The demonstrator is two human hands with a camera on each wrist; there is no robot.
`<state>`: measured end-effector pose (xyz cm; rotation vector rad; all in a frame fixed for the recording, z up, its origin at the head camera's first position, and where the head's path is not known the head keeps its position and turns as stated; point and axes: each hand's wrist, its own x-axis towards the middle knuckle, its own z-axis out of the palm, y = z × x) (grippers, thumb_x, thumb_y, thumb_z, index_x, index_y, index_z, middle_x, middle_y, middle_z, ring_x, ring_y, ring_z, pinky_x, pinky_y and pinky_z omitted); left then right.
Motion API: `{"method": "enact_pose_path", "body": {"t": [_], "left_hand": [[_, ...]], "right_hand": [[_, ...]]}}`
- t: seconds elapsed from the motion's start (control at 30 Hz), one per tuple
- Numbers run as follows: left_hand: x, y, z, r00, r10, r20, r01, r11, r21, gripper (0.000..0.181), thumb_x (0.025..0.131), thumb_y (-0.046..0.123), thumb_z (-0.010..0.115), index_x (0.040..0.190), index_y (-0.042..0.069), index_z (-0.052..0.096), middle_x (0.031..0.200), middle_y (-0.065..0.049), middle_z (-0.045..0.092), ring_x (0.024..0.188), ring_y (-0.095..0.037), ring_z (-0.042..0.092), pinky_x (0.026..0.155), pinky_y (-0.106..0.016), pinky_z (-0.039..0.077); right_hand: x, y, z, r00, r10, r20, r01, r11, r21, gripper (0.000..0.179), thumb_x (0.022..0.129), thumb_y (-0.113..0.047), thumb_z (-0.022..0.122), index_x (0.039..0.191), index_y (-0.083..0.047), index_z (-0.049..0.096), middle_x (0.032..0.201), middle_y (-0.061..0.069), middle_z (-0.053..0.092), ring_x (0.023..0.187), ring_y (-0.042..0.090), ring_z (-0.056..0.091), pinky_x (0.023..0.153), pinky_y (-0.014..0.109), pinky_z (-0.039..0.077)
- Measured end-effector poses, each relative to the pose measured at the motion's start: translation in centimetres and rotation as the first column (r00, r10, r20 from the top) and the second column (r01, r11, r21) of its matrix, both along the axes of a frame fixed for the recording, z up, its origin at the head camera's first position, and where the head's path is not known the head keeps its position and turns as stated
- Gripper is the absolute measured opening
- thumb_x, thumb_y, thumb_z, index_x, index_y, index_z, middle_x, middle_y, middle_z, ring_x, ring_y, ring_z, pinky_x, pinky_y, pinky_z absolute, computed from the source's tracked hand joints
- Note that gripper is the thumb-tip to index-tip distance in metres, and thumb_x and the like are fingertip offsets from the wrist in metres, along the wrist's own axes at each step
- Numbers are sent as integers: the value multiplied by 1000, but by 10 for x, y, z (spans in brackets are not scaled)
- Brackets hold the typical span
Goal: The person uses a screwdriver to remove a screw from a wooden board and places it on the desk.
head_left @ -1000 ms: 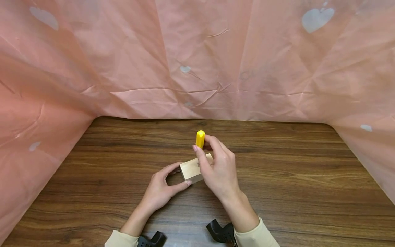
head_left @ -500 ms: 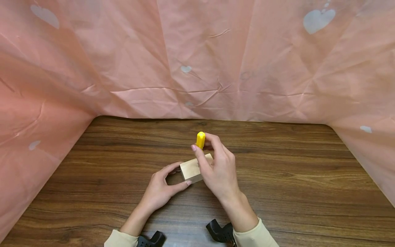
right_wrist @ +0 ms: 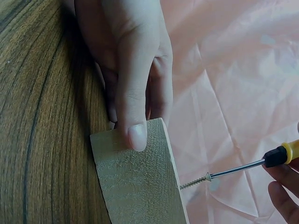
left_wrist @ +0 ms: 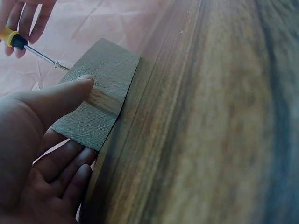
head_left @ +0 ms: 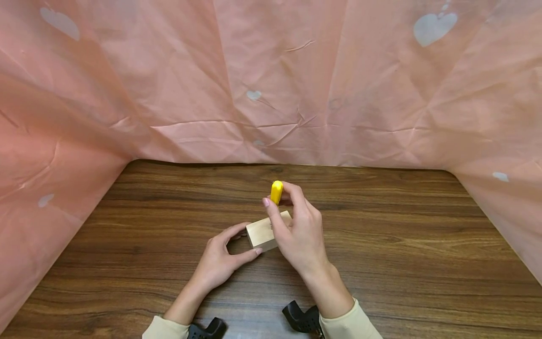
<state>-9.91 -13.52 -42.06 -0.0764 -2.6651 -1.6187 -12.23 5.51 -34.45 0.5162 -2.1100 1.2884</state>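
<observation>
A pale wooden block (head_left: 260, 232) rests on the table, gripped at its left end between the thumb and fingers of my left hand (head_left: 222, 256). A screw (right_wrist: 195, 182) stands out of the block's top face, its tip at the wood and most of its thread showing. The screwdriver (head_left: 276, 192) has a yellow handle with a black collar, pinched by the thumb and fingers of my right hand (head_left: 299, 230). In the right wrist view its metal shaft (right_wrist: 237, 169) meets the screw head, roughly in line with the screw. From the head view my right hand hides the screw.
The brown wood-grain table (head_left: 402, 245) extends around both hands. A pink curtain (head_left: 296, 94) with pale hearts encloses the back and sides. Black wrist mounts (head_left: 301, 316) sit at the inner side of both wrists, near the front of the view.
The screwdriver handle has shifted and tilted very slightly to the right, and the right fingers have moved a little around it. The left hand and block look the same.
</observation>
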Motion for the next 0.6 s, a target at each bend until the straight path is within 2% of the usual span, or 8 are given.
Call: {"method": "enact_pose_path", "body": {"t": [0.13,0.23,0.4,0.6], "left_hand": [[0,0,0,1000,0,1,0,1000,0,62,85,36,94,140,20,71,137,-2,75,136,-25,65,119,-57,47],[0,0,0,1000,-1,0,1,1000,0,62,84,36,94,140,21,71,137,-2,75,136,-25,65,119,-57,47],[0,0,0,1000,1,-1,-1,1000,-6,61,84,36,94,139,21,72,136,-2,75,136,-25,65,120,-57,47],[0,0,0,1000,-2,1,2,1000,-6,60,84,34,94,139,22,72,135,-1,75,135,-24,65,120,-55,46]], "right_hand": [[0,1,0,1000,-4,-8,4,1000,7,23,100,-12,77,120,-4,68,99,9,79,91,20,79,84,43,65],[0,2,1,1000,-3,6,3,1000,24,24,101,-12,76,122,-4,68,101,9,79,93,21,78,86,43,65],[1,2,2,999,-12,39,10,998,59,27,103,-15,72,127,-5,67,104,7,78,97,21,77,88,45,64],[2,1,2,998,-15,53,12,998,54,23,102,-19,73,123,-9,68,104,3,77,98,18,76,90,40,64]]}}
